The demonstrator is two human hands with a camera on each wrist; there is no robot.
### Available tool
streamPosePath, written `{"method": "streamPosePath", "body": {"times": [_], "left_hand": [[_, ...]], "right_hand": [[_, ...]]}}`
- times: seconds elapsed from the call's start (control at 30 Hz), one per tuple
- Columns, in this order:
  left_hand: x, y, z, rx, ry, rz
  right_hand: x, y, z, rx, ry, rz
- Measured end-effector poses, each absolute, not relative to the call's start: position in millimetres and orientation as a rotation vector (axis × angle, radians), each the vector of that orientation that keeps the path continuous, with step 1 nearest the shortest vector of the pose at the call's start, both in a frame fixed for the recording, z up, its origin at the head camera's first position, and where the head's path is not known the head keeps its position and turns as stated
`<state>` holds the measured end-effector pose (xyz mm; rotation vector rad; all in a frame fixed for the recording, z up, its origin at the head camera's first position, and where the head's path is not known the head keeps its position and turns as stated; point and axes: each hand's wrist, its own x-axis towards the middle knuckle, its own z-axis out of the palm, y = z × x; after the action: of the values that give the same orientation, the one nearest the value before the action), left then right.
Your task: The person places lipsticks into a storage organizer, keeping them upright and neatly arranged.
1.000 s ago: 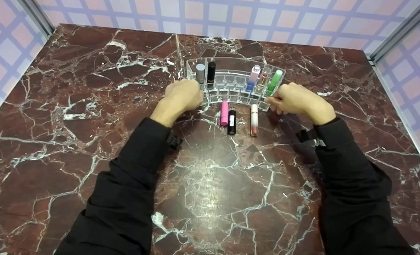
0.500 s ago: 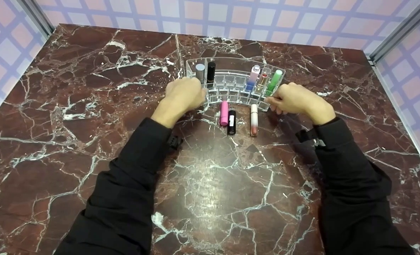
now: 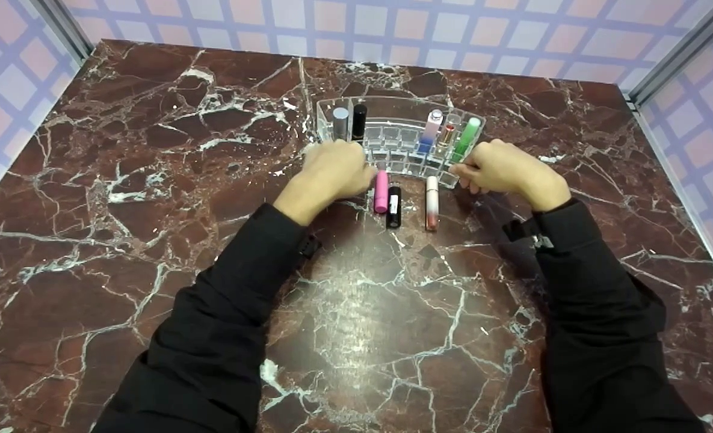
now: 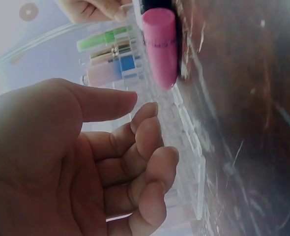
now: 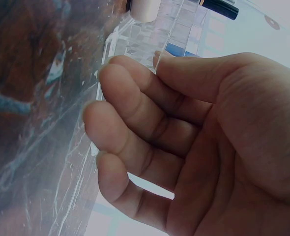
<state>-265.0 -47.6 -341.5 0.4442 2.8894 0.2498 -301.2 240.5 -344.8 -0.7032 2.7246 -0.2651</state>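
A clear, curved, tiered lipstick organizer [image 3: 401, 144] stands on the table. My left hand [image 3: 335, 168] is at its left front, fingers loosely bent and holding nothing; in the left wrist view a gap shows between thumb and fingertips. Just right of that hand lies a pink lipstick tube [image 3: 381, 192], its far end against the organizer's front. Beside it lie a black tube [image 3: 394, 207] with a white label and a white-and-red lip gloss tube [image 3: 432, 204]. My right hand [image 3: 506, 168] pinches the organizer's right front corner between thumb and index finger; the other fingers are bent.
Upright in the organizer are a grey-capped tube [image 3: 340, 123], a black tube [image 3: 360, 122], a pink-and-blue tube [image 3: 431, 131], a red-tipped lipstick [image 3: 447, 137] and a green tube [image 3: 466, 138]. The marbled table [image 3: 356, 337] meets checkered walls [image 3: 386, 27] at the back and sides.
My left hand has moved right, from the organizer's left side to its front near the pink lipstick tube. My right hand stays at the right corner.
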Motion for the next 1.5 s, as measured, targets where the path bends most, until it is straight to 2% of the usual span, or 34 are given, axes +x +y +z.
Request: {"method": "streamPosePath", "body": {"times": [1.17,1.5], "left_hand": [[-262,-34,-355,0.588,2.773,0.271],[-261,-35,-354,0.548,2.701,0.271]], "right_hand": [[-302,241,-345,-0.714,2.722,-0.262],[-302,240,-345,-0.705,2.722,-0.266]]}}
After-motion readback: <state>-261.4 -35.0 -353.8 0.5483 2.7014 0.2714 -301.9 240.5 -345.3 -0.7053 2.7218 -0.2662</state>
